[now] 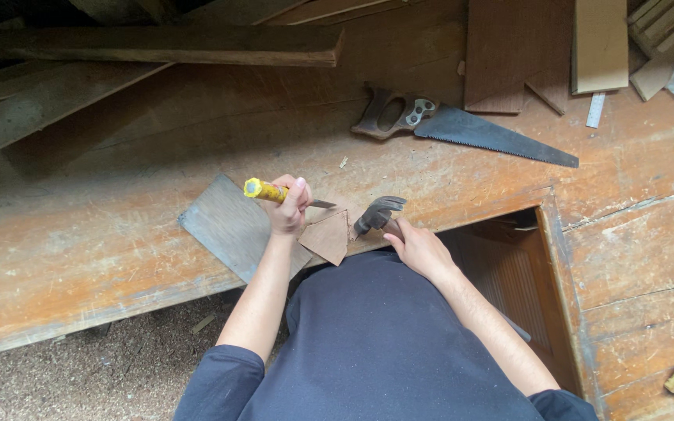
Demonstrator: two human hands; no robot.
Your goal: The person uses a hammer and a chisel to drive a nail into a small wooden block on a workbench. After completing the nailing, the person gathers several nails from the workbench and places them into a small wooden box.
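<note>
Worn, scratched orange-brown wooden tabletop, matt and streaked with pale scuffs. Flat grey board, dull and smooth-looking. Small brown pointed wood piece, matt, raw-edged. Yellow-handled chisel with a slightly glossy handle and a thin grey metal blade, gripped in the left hand. Dark metal claw hammer head, faintly shiny, at the right hand. Handsaw with dull grey toothed steel blade and worn brown wooden grip. Rough, dusty planks behind. Matt dark blue cloth shirt.
</note>
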